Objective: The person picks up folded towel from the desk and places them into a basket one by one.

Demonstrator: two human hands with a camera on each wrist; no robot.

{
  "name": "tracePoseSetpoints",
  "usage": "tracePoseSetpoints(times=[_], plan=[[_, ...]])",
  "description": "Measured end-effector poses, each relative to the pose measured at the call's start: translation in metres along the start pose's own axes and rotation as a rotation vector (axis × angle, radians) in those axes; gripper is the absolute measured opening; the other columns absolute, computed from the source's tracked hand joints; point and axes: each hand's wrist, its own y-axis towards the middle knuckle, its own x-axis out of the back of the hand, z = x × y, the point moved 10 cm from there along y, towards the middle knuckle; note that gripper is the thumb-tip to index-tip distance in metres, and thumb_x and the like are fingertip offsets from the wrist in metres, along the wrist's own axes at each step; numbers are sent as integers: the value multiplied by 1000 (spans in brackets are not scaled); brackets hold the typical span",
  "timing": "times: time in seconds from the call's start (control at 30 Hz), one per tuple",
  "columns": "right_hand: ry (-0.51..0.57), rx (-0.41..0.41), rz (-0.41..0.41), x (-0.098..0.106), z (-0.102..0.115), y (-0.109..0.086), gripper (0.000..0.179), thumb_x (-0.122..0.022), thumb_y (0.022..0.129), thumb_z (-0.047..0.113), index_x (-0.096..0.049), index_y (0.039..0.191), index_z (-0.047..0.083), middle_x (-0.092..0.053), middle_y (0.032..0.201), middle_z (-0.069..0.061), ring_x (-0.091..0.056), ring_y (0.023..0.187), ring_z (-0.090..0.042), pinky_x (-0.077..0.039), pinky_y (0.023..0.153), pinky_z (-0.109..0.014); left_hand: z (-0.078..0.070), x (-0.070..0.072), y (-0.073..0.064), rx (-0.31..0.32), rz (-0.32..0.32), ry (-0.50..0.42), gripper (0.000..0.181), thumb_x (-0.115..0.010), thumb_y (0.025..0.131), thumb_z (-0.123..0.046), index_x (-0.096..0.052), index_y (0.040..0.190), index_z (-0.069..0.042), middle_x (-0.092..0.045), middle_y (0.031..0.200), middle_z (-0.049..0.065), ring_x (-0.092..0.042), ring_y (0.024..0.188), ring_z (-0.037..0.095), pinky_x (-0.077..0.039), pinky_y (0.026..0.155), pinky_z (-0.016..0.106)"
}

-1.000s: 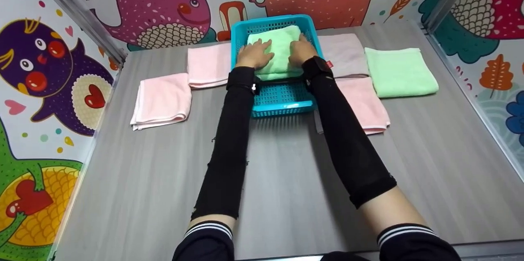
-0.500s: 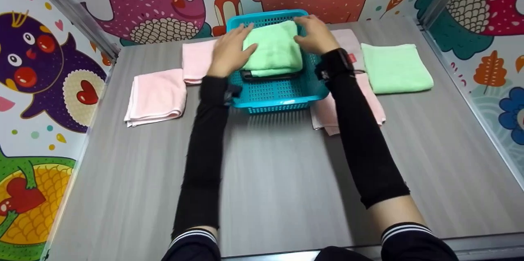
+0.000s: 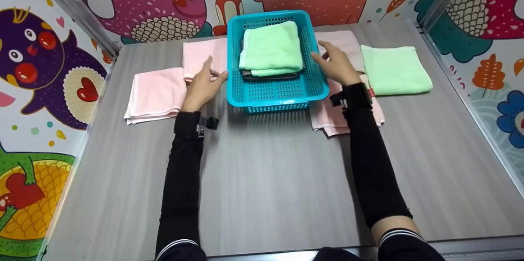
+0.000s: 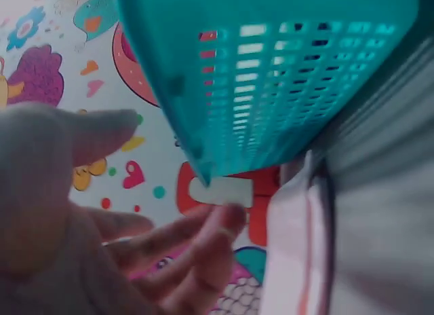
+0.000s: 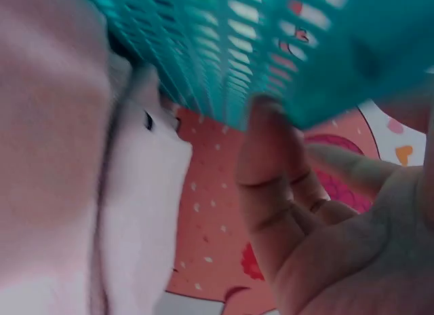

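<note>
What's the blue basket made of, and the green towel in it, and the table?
The turquoise basket seems moulded plastic, smooth and slightly shiny: its front rim glints, and neat holes line its walls. The folded green towel looks like fuzzy, matte cloth with rounded folds; cotton or microfibre, I can't tell. The grey tabletop has wood-like streaks, but could be printed laminate.

Basket (image 3: 270,103) turquoise — towel (image 3: 271,47) inside mint green — tabletop (image 3: 270,171) streaked grey.
</note>
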Motion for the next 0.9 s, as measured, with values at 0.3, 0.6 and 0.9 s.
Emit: tracePoseSetpoints(times=[0.3, 0.6, 0.9], plan=[[61, -54, 30, -21, -6, 6, 70, -49, 109, 20, -11, 167, 10, -25, 169, -23, -29, 154, -40, -26, 126, -54, -11, -36, 5, -33, 111, -78, 68, -47, 109, -21, -16, 163, 5, -36, 162, 29, -38, 150, 38, -29, 125, 49], [28, -49, 25, -25, -7, 8, 66, -44, 110, 15, -10, 167, 8, -26, 167, -26, -32, 153, -42, -29, 123, -56, -10, -43, 2, -47, 117, -158, 64, -42, 109, -15, -13, 164, 1, -30, 167, 24, -32, 154, 35, -26, 126, 48], [59, -38, 15, -24, -6, 7, 67, -44, 110, 12, -10, 167, 7, -27, 166, -28, -33, 152, -43, -30, 123, -57, -10, -44, 3, -43, 115, -159, 64, -42, 109, -15, -13, 165, -1, -27, 168, 23, -29, 155, 35, -24, 127, 48]])
